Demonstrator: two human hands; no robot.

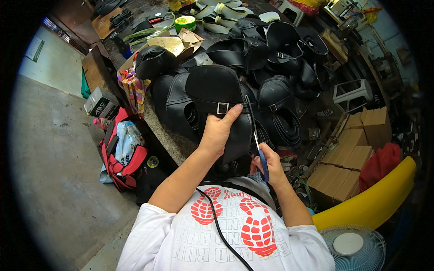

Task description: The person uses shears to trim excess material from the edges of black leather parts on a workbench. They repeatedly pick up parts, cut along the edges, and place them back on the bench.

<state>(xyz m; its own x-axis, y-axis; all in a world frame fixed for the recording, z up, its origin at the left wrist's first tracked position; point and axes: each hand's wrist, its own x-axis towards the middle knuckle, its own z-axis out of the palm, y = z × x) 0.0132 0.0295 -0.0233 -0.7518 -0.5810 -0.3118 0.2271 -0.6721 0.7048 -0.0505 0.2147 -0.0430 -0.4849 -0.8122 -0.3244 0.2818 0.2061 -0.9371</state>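
Note:
My left hand [217,132] grips a black leather shoe upper [211,85], thumb on top beside its square silver buckle [222,108]. The upper is held up in front of me, over the near side of a pile. Blue-handled scissors [264,165] are in my right hand [273,163], fingers wrapped round the handles. Their blades point away from me along the right edge of the upper. Whether the blades touch the leather, I cannot tell. Behind lie several more black uppers [284,45] with buckled straps, some stacked inside one another.
A green-and-white tape roll [185,23] and pale shoe pieces [231,11] lie on the far bench. On the left are a red bag [135,167] and a patterned cloth [132,86]. Brown boxes [332,179], a grey stool [352,93], a yellow curved seat [368,198] and a fan [355,247] stand right.

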